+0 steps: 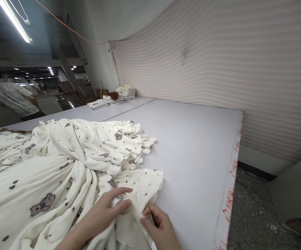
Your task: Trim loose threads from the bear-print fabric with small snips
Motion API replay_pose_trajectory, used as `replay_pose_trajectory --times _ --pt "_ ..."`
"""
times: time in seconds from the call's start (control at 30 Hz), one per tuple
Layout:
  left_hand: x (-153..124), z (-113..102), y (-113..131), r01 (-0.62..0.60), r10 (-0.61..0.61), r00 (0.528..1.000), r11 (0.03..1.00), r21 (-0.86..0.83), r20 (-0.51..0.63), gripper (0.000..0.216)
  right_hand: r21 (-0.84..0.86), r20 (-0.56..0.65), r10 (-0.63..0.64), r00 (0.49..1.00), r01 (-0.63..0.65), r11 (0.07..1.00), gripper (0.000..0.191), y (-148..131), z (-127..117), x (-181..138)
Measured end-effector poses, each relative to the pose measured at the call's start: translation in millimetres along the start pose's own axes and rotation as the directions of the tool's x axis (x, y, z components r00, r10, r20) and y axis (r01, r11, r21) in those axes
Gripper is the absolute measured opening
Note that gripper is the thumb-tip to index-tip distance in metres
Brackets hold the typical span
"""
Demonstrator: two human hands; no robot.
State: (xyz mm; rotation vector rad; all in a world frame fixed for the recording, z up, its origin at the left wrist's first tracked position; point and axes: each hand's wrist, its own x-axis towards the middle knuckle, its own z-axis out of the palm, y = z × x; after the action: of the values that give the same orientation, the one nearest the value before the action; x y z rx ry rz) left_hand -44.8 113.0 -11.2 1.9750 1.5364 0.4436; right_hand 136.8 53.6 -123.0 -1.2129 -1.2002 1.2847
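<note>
A large heap of white printed garment fabric (88, 142), with brown bear motifs and small dark marks, covers the left and middle of the table. Its right side has ruffled edges. My left hand (108, 206) is on the near part of the garment (145, 182), with white cloth between thumb and forefinger; the other fingers are hidden. Close beside it, my right hand (158, 222) is closed around a small dark pointed tool (153, 217), which looks like thread snips. The right fingertips touch the cloth's edge.
The pale table (192, 146) has red-printed tape along its right edge. Folded cloth stacks (125, 92) sit at its far end. Striped cloth (213, 52) hangs along the wall. At the far left stands another person (12, 97). Speckled floor (252, 208) lies to the right.
</note>
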Motion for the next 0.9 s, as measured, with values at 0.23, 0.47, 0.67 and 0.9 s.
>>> replay_pose_trajectory --times 0.23,0.47,0.67,0.9 --pt "27 55 25 -0.23 0.138 0.959 0.889 0.396 0.247 0.023 -0.107 0.033 0.038 0.999 -0.035 0.994 0.034 12 -24 3" --pt "16 46 8 -0.437 0.426 0.899 0.888 0.144 0.101 0.025 -0.512 -0.185 -0.038 0.982 -0.063 0.856 0.039 -14 -94 47" --pt "9 66 -1 -0.45 0.461 0.887 0.872 0.193 -0.013 0.036 -0.442 -0.054 -0.077 0.996 0.045 0.896 0.014 -23 -69 40" --pt "2 83 -16 -0.505 0.581 0.802 0.783 0.362 -0.138 0.019 -0.449 0.032 -0.11 0.993 0.112 0.886 0.016 -32 -66 13"
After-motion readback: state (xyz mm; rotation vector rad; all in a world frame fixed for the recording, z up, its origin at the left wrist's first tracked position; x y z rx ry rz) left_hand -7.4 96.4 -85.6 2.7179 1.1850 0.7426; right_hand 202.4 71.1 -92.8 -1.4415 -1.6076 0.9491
